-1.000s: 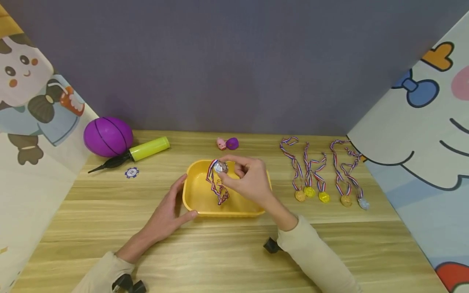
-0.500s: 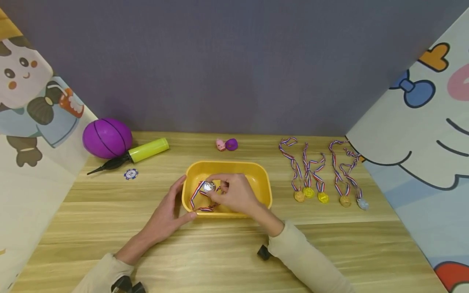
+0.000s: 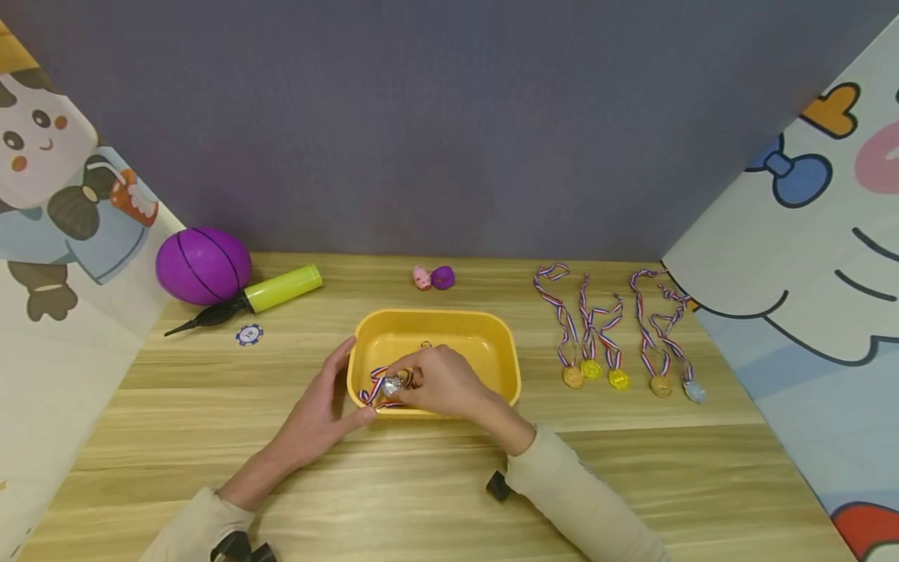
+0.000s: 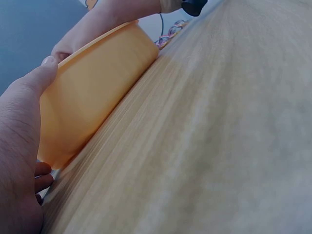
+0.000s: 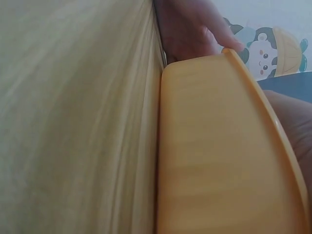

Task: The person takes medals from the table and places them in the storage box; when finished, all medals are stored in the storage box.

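Note:
A yellow plastic basin (image 3: 502,343) stands on the table in the head view. My left hand (image 3: 319,406) grips its left end, thumb on the near rim and fingers round the outer wall; the left wrist view shows the thumb (image 4: 46,70) on the rim. Inside the basin, my right hand (image 3: 442,382) pinches a silver medal (image 3: 392,385) between thumb and fingers, close to the floor at the left. Its striped ribbon (image 3: 375,382) lies bunched beside it. Something gold-toned under the fingers is partly hidden. In the right wrist view the basin wall covers most of the right hand.
Several ribboned medals (image 3: 591,369) lie in a row at the right. A purple ball (image 3: 204,265), a yellow-green hand pump (image 3: 281,289) and a poker chip (image 3: 249,334) are at the left. Behind the basin sit a pink pig figure (image 3: 421,278) and a small purple object (image 3: 443,277).
My right hand has lowered the silver medal into the basin, moving left and toward me, and the ribbon has bunched up. My left hand has stayed on the basin's end.

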`<state>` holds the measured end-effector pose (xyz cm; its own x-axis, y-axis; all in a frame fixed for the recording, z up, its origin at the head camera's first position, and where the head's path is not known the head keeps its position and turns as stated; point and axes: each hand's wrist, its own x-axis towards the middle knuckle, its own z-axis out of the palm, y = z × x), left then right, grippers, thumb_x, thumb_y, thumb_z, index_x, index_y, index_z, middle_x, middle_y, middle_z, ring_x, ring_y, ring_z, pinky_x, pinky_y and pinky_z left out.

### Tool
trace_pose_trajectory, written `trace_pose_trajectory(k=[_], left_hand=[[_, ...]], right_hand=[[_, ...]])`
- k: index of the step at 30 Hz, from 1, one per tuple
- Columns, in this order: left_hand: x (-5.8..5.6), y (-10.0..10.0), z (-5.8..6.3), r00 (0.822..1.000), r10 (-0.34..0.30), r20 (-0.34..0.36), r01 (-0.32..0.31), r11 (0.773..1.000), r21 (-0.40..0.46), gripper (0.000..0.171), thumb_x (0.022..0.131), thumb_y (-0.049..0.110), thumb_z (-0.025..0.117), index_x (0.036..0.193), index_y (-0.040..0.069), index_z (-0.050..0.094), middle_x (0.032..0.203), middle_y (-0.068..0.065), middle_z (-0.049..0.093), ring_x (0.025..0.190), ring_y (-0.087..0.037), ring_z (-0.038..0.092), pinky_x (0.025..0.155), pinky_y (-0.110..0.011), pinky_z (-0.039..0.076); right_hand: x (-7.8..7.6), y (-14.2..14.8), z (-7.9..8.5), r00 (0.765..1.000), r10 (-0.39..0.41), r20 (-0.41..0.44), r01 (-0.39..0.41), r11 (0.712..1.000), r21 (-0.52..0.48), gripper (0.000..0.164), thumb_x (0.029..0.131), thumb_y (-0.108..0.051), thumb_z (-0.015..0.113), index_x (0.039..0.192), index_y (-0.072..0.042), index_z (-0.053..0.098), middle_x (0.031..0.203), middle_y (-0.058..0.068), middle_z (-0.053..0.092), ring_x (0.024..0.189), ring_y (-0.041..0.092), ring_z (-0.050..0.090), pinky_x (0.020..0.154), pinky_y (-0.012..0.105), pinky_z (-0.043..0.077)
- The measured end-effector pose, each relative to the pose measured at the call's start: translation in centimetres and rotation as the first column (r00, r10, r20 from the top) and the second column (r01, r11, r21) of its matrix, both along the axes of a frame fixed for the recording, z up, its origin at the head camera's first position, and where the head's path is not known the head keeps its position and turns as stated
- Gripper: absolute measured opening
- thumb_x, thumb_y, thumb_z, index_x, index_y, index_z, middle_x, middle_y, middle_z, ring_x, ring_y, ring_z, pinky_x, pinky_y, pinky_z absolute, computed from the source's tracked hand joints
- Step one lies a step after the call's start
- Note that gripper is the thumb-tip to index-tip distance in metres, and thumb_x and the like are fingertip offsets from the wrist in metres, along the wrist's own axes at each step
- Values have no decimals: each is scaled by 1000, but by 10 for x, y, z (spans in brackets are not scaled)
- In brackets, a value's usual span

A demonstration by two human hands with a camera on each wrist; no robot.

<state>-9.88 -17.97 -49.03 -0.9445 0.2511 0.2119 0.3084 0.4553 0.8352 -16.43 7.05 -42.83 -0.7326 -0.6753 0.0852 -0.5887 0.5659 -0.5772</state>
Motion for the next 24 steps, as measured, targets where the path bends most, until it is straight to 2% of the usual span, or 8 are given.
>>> trace_pose_trajectory(k=[3, 7, 9, 10, 12, 15, 16, 24], left_hand=[[0, 0, 0, 1000, 2, -2, -2, 1000, -4, 114, 95, 32, 88, 179, 17, 13, 174, -27, 38, 156, -48, 43, 129, -67, 32], [0, 0, 0, 1000, -1, -7, 1, 1000, -3, 114, 95, 31, 88, 179, 17, 13, 174, -26, 39, 156, -47, 45, 128, -66, 33], [0, 0, 1, 1000, -1, -6, 1, 1000, -2, 114, 95, 30, 88, 179, 17, 12, 174, -26, 39, 155, -46, 46, 128, -66, 33], [0, 0, 1, 1000, 0, -4, 0, 1000, -3, 114, 95, 30, 88, 179, 17, 12, 174, -25, 39, 155, -46, 46, 128, -66, 33], [0, 1, 1, 1000, 2, -1, -2, 1000, -9, 114, 95, 29, 88, 179, 18, 12, 174, -25, 39, 156, -46, 46, 128, -66, 33], [0, 1, 1, 1000, 4, 1, -4, 1000, -14, 113, 96, 29, 88, 179, 18, 12, 174, -25, 39, 156, -46, 45, 128, -66, 33], [0, 1, 1, 1000, 5, 1, -5, 1000, -17, 113, 96, 29, 88, 179, 18, 12, 174, -25, 39, 156, -46, 46, 128, -67, 33], [0, 0, 0, 1000, 3, -9, -3, 1000, -16, 113, 95, 29, 88, 179, 17, 13, 172, -27, 40, 154, -48, 47, 127, -67, 35]], right_hand=[[-1, 0, -2, 1000, 12, 10, -12, 1000, -2, 25, 94, -22, 92, 118, -18, 88, 55, -14, 48, 51, 0, 37, 51, 21, 33], [-2, 1, -3, 1000, 13, 20, -13, 1000, -3, 25, 93, -22, 93, 118, -18, 88, 54, -14, 47, 51, 0, 37, 77, 27, 53], [-2, 1, -2, 1000, 9, 21, -8, 1000, -2, 27, 93, -23, 93, 119, -18, 88, 54, -14, 46, 51, 0, 37, 89, 35, 57], [-2, 1, -2, 1000, 6, 27, -6, 1000, -5, 28, 93, -23, 93, 120, -18, 88, 54, -15, 47, 51, 0, 37, 89, 35, 57], [-2, 1, -2, 999, 3, 37, -3, 1000, -10, 29, 93, -21, 92, 122, -17, 87, 53, -15, 46, 50, 0, 37, 71, 30, 55], [-1, 2, 0, 999, -8, 35, 8, 1000, -12, 31, 93, -20, 91, 124, -16, 87, 54, -16, 47, 50, 0, 38, 56, 21, 41], [-1, 3, 0, 999, -10, 41, 11, 1000, -20, 31, 93, -19, 90, 124, -15, 87, 54, -15, 47, 49, 0, 37, 50, 21, 32], [1, 8, 8, 998, -66, 20, 67, 995, -76, 27, 93, -18, 92, 119, -12, 88, 54, -12, 43, 50, 2, 36, 49, 20, 26]])
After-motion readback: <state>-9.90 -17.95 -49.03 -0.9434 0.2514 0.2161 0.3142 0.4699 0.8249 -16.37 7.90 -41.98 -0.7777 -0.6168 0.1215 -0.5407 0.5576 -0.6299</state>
